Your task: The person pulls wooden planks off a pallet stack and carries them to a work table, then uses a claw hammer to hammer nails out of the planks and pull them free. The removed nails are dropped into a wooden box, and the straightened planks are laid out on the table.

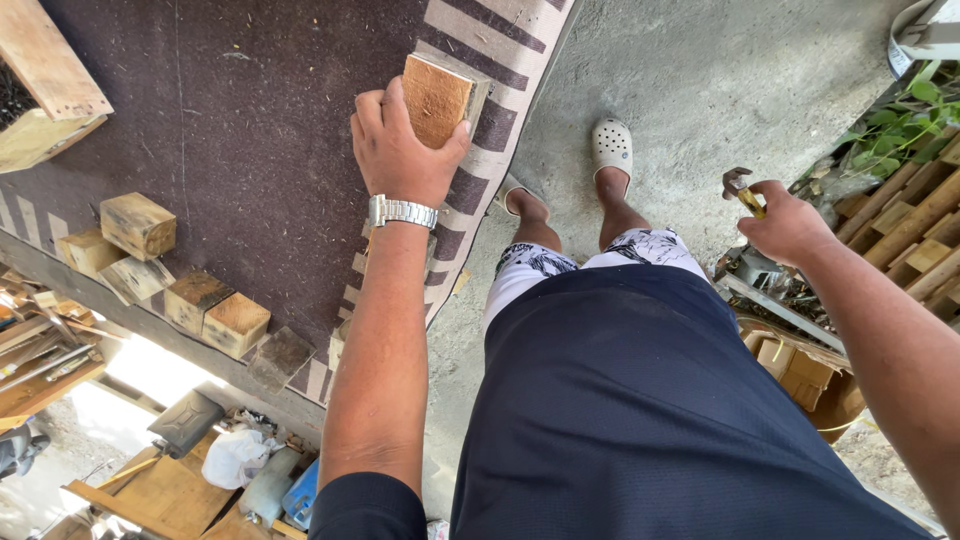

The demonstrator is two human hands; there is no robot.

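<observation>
My left hand (400, 150), with a metal watch on the wrist, grips a squared wooden block (440, 95) at the edge of a table covered in a dark brown mat (240, 130) with a striped border. My right hand (785, 220) is held out to the right over a heap of wood scraps and pinches a small thin tool with a yellow shaft (748, 198). I stand on a concrete floor in dark shorts and white clogs.
Several wooden blocks (165, 265) lie along the table's left edge. A wooden frame (45, 85) sits at top left. Tools, a hammer and white rags (235, 455) lie below the table. Stacked timber offcuts (915, 240) and green leaves fill the right side.
</observation>
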